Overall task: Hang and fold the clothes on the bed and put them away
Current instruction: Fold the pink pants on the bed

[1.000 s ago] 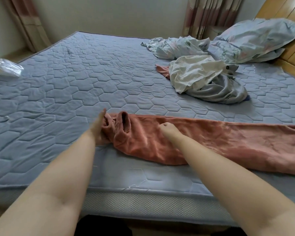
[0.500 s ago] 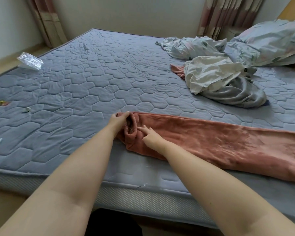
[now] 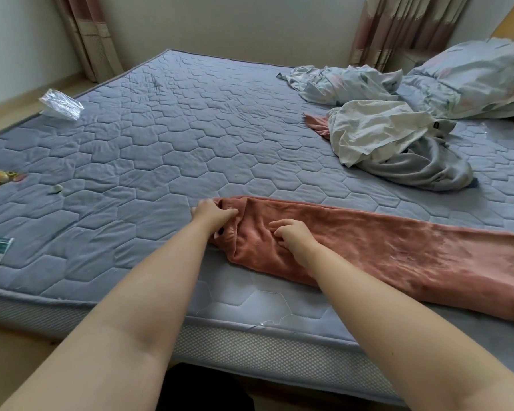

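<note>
1. The pink fleece trousers point(image 3: 383, 241) lie as 1 long strip along the near edge of the bed point(image 3: 175, 137). The left end is at the hands and the right end runs out of frame.
2. Left hand point(image 3: 212, 216): fingers curled over the left end of the strip, thumb on top, grasping the bunched cuff end.
3. Right hand point(image 3: 294, 237): just beside the left, on top of the fleece. Fingers are bent with tips in the cloth; cannot tell if they pinch a fold or only press.
4. Step in hand, my read: squaring the cuff end before the 1st fold toward the right.
5. To do it well:
   - Flatten the bunch at the cuff and line the leg ends edge on edge.
   - Pin the strip flat with the right hand while the left lifts the end over.
   - Make even folds and smooth after each one.
6. The fleece looks thick and springy and will likely puff open, so press each fold down.
7. Risk: the strip sits close to the mattress edge, so a drag toward the body could slide it off.
8. A white garment point(image 3: 377, 126) and a grey garment point(image 3: 422, 170) are heaped together, well apart at far right and not yet folded. Plenty of the task is left.
</note>
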`<action>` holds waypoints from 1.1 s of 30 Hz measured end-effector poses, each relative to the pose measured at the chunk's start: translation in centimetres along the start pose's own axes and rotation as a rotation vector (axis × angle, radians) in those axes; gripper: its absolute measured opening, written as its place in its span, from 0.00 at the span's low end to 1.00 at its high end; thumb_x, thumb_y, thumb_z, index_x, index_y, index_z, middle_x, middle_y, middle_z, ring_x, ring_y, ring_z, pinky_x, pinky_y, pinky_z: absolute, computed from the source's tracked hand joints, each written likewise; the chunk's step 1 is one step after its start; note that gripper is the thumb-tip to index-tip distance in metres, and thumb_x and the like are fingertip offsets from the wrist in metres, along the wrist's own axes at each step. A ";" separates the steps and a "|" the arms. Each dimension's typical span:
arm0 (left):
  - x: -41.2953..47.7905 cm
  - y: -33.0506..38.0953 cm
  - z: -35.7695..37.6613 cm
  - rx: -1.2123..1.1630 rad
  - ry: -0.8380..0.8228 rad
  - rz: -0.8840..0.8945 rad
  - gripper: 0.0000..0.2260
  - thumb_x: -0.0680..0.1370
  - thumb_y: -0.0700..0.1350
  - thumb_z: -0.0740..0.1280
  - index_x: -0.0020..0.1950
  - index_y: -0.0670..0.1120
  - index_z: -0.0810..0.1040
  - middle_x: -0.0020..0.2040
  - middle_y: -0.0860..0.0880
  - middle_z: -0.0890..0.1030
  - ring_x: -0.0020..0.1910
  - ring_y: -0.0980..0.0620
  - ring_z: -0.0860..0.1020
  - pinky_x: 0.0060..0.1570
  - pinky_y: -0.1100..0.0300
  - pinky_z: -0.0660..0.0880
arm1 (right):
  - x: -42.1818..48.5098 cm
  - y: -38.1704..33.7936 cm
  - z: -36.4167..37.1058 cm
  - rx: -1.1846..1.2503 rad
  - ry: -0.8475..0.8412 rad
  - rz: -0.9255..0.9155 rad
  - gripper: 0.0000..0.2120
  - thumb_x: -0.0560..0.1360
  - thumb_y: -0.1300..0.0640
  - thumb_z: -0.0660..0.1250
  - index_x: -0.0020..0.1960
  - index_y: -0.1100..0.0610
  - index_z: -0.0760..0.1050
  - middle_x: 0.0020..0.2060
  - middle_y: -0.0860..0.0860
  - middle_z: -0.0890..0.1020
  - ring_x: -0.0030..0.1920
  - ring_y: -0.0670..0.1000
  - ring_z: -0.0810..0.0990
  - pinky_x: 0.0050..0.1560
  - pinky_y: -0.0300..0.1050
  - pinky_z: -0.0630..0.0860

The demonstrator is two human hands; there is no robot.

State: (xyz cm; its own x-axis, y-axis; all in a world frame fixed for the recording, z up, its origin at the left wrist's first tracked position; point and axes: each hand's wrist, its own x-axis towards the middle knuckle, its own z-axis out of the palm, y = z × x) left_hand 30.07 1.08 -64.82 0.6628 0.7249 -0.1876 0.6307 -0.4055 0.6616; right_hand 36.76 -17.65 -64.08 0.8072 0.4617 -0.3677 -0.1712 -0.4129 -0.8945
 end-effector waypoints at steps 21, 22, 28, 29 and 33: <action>0.4 -0.3 -0.7 -0.258 -0.307 -0.275 0.25 0.72 0.52 0.73 0.64 0.40 0.75 0.56 0.41 0.80 0.50 0.42 0.80 0.44 0.54 0.76 | -0.4 2.6 -1.1 -0.947 -0.281 -0.251 0.48 0.66 0.34 0.69 0.77 0.52 0.54 0.76 0.56 0.55 0.77 0.54 0.51 0.76 0.50 0.52; 0.5 -0.3 -0.8 -0.265 -0.309 -0.284 0.22 0.73 0.49 0.72 0.62 0.39 0.76 0.52 0.41 0.80 0.46 0.43 0.79 0.41 0.55 0.75 | -0.6 2.7 -1.0 -1.035 -0.288 -0.264 0.49 0.66 0.38 0.71 0.78 0.51 0.49 0.77 0.56 0.51 0.77 0.54 0.48 0.76 0.51 0.50; 0.8 -0.2 -0.8 -0.208 -0.079 -0.271 0.25 0.72 0.43 0.71 0.66 0.36 0.71 0.62 0.39 0.77 0.59 0.40 0.77 0.57 0.52 0.75 | -0.8 2.8 -1.2 -1.143 -0.240 -0.342 0.41 0.71 0.46 0.68 0.78 0.50 0.51 0.78 0.53 0.49 0.77 0.51 0.49 0.76 0.54 0.47; 0.7 0.2 -0.8 -0.188 -0.059 -0.248 0.25 0.71 0.43 0.71 0.65 0.37 0.72 0.62 0.38 0.77 0.60 0.40 0.77 0.58 0.53 0.75 | -0.9 2.4 -1.6 -1.008 -0.258 -0.296 0.39 0.71 0.46 0.69 0.77 0.50 0.56 0.77 0.53 0.53 0.77 0.50 0.52 0.75 0.51 0.50; 0.1 4.8 -0.1 -0.268 -0.126 -0.101 0.29 0.66 0.48 0.72 0.64 0.39 0.72 0.60 0.41 0.78 0.58 0.44 0.78 0.56 0.53 0.76 | -0.8 1.2 -4.7 -0.282 -0.033 -0.150 0.10 0.75 0.56 0.68 0.55 0.56 0.80 0.54 0.52 0.81 0.53 0.49 0.78 0.53 0.38 0.70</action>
State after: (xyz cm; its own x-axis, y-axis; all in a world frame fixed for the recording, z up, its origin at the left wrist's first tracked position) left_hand 33.11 -0.79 -61.62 0.6575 0.6726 -0.3395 0.5782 -0.1616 0.7997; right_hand 38.57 -22.21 -63.63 0.7920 0.5572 -0.2494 0.1154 -0.5379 -0.8351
